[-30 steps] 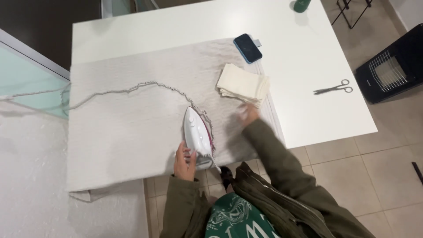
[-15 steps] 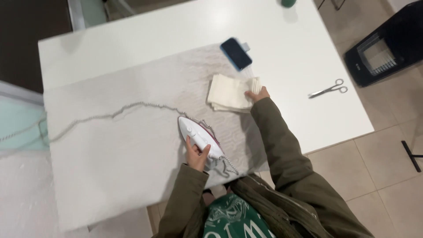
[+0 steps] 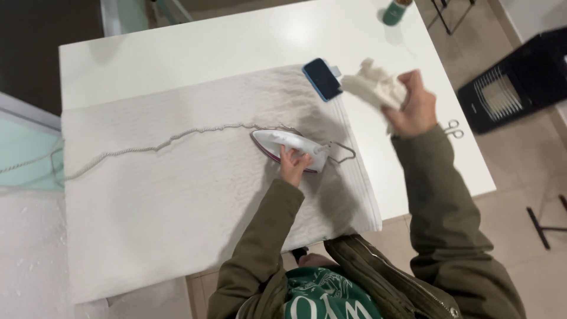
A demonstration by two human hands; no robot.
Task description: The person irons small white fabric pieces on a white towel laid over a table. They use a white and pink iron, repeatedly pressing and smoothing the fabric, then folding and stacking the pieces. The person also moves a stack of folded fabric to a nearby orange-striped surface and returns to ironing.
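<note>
Seen from above, a person in an olive jacket stands at the near edge of a white table [image 3: 195, 44]. The left hand [image 3: 293, 167] is closest, its fingers curled around the handle of a white iron [image 3: 283, 145] that rests on a pale towel [image 3: 177, 201] spread across the tabletop. The iron's twisted cord [image 3: 147, 146] trails away to the left over the towel and off the table's edge. Farther out and to the right, the right hand [image 3: 416, 106] is raised above the table, fingers clenched on a bunched cream cloth [image 3: 375, 85] held clear of the surface. Beside that cloth, at the towel's far corner, lies a dark phone [image 3: 322, 78]. A pair of scissors [image 3: 453, 128] sits near the table's right edge, partly hidden by the raised sleeve. At the far edge stands a green container [image 3: 394, 12]. A black heater [image 3: 520, 82] rests on the tiled floor beyond.
</note>
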